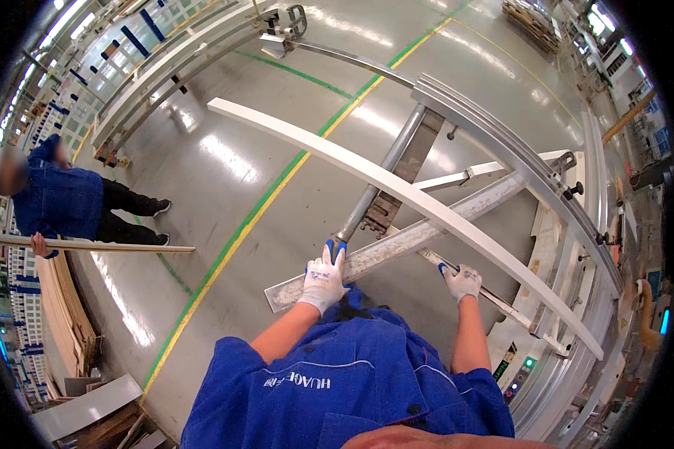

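Observation:
My left hand, in a white glove with blue fingertips, is at the near end of a grey metal tube. Its fingers are stretched out and apart, touching that end. To the right, my right hand, gloved alike, lies over a thin metal rod, which shows on both sides of the fingers; they look bent round it. A long white strip runs above both hands, crossing the metal frame. Beneath it, a scuffed, pale flat beam slants past my left wrist.
At the left, a person in blue holds a long board. Stacked panels stand at lower left. Another rail frame is at the far left. A lit control panel sits at my right. Green and yellow lines cross the floor.

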Demonstrator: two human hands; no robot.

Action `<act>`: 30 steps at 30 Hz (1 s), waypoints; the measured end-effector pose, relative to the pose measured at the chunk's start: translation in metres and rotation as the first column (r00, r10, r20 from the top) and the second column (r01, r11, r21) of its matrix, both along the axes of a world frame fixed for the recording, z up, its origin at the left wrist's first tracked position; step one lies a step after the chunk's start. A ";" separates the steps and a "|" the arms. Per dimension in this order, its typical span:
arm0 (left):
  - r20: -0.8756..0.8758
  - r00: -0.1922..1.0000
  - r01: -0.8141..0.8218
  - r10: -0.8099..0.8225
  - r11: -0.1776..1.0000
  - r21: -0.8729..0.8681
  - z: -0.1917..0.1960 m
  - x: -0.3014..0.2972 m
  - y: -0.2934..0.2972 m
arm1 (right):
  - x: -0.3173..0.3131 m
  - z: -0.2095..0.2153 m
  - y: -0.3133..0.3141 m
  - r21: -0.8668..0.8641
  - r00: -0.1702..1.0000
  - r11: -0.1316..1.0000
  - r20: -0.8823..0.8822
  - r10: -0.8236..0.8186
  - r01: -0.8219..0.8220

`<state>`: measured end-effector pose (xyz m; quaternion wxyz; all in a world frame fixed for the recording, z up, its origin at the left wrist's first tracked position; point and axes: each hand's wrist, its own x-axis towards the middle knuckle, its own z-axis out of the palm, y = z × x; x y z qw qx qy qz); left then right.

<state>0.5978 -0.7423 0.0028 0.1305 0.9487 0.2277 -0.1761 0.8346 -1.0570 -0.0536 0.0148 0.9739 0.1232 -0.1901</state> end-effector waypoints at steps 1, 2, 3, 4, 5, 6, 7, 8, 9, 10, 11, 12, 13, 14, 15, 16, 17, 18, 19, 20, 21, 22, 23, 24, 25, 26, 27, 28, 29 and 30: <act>0.003 1.000 -0.008 0.008 1.000 -0.008 0.000 0.002 0.002 | -0.001 0.009 0.004 -0.001 1.000 1.000 0.013 0.010 -0.010; 0.014 1.000 -0.006 0.006 1.000 -0.010 -0.002 0.002 0.004 | -0.002 0.017 0.007 -0.001 0.999 1.000 0.026 0.022 -0.022; 0.013 1.000 -0.005 0.005 1.000 -0.013 -0.003 0.000 0.005 | -0.003 0.020 0.009 -0.002 0.999 0.999 0.028 0.033 -0.033; 0.014 1.000 -0.006 0.007 1.000 -0.015 -0.004 -0.001 0.004 | -0.005 0.017 0.007 0.008 0.998 0.999 0.042 0.039 -0.039; 0.021 1.000 -0.001 0.001 1.000 -0.022 -0.004 -0.006 0.002 | -0.007 0.010 0.001 0.018 0.997 0.999 0.057 0.046 -0.047; 0.035 0.999 -0.003 0.003 1.000 -0.018 0.001 -0.008 0.003 | -0.004 0.005 0.001 0.038 0.995 0.997 0.078 0.061 -0.064; 0.044 0.999 -0.006 0.007 1.000 -0.023 0.006 -0.008 0.005 | -0.003 0.004 0.002 0.044 0.994 0.995 0.066 0.082 -0.085; 0.023 1.000 -0.007 0.009 0.998 -0.059 0.013 -0.007 0.012 | -0.004 0.004 0.004 0.050 0.993 0.993 0.054 0.105 -0.108; -0.005 1.000 -0.017 0.016 0.994 -0.106 0.025 -0.009 0.014 | -0.004 0.004 -0.002 0.046 0.990 0.990 0.034 0.135 -0.137; -0.025 0.999 -0.024 0.021 0.988 -0.150 0.030 -0.009 0.022 | 0.002 0.002 -0.009 0.084 0.990 0.986 0.020 0.140 -0.141; 0.122 0.991 -0.027 0.053 0.977 -0.210 0.028 -0.014 0.035 | 0.008 -0.002 -0.017 0.121 0.990 0.982 0.005 0.143 -0.143; 0.118 0.925 -0.270 0.360 0.845 -0.462 0.034 -0.012 0.053 | 0.010 -0.009 -0.030 0.159 0.990 0.978 -0.011 0.140 -0.137; 0.039 0.783 -0.437 0.621 0.593 -0.676 0.043 -0.007 0.081 | 0.016 -0.039 -0.062 0.436 0.988 0.887 -0.079 -0.133 0.154; 0.181 0.723 -0.417 0.667 0.630 -0.655 -0.003 -0.019 0.123 | 0.031 -0.042 -0.064 0.636 0.879 0.608 -0.331 -0.342 0.476; 0.122 0.421 -0.369 0.899 0.293 -0.882 0.001 -0.004 0.153 | 0.044 -0.043 -0.065 0.704 0.683 0.171 -0.554 -0.476 0.690; 0.104 0.213 -0.234 0.972 0.154 -0.960 -0.012 0.001 0.196 | 0.057 -0.014 -0.046 0.510 0.380 -0.347 -0.844 -0.378 0.787; 0.098 0.101 -0.220 0.990 0.118 -0.968 -0.007 0.021 0.236 | 0.084 -0.045 -0.094 0.267 0.408 -0.392 -0.847 0.340 0.880; 0.010 -0.027 -0.145 1.000 0.006 -0.989 -0.009 0.036 0.277 | 0.093 -0.041 -0.070 0.331 0.442 -0.585 -0.895 0.054 0.741; -0.060 -0.083 -0.042 0.995 -0.063 -0.997 -0.031 0.042 0.327 | 0.115 -0.057 -0.081 0.371 0.483 -0.611 -0.875 0.022 0.700; -0.151 -0.203 0.015 0.967 -0.151 -0.988 -0.046 0.060 0.367 | 0.133 -0.077 -0.104 0.408 0.512 -0.634 -0.858 -0.022 0.657; -0.170 -0.287 0.057 0.943 -0.161 -0.985 -0.032 0.087 0.386 | 0.136 -0.076 -0.103 0.482 0.478 -0.665 -0.853 -0.209 0.570; -0.180 -0.247 0.187 0.952 -0.136 -0.973 -0.033 0.093 0.414 | 0.145 -0.072 -0.113 0.573 0.527 -0.620 -0.801 -0.284 0.536; -0.178 -0.204 0.305 0.962 -0.110 -0.946 -0.038 0.095 0.436 | 0.147 -0.061 -0.114 0.557 0.455 -0.594 -0.827 -0.331 0.580; -0.148 -0.290 0.370 0.946 -0.032 -0.929 -0.046 0.097 0.453 | 0.152 -0.063 -0.140 0.699 0.616 -0.461 -0.709 -0.344 0.547; -0.106 -0.323 0.371 0.940 0.023 -0.928 -0.038 0.106 0.456 | 0.159 -0.067 -0.163 0.725 0.618 -0.419 -0.687 -0.383 0.547; -0.070 -0.348 0.371 0.935 0.069 -0.926 -0.019 0.122 0.451 | 0.163 -0.066 -0.197 0.727 0.587 -0.402 -0.686 -0.429 0.557; -0.039 -0.334 0.362 0.942 0.090 -0.928 -0.004 0.134 0.437 | 0.176 -0.059 -0.229 0.731 0.567 -0.373 -0.680 -0.465 0.571; -0.019 -0.325 0.360 0.946 0.105 -0.927 0.010 0.138 0.422 | 0.189 -0.044 -0.259 0.745 0.562 -0.338 -0.660 -0.497 0.576; 0.043 -0.281 0.350 0.959 0.144 -0.926 0.015 0.146 0.416 | 0.190 -0.020 -0.293 0.761 0.561 -0.304 -0.635 -0.530 0.573; 0.044 -0.309 0.368 0.950 0.162 -0.916 0.014 0.135 0.413 | 0.232 0.030 -0.314 0.792 0.617 -0.206 -0.585 -0.526 0.575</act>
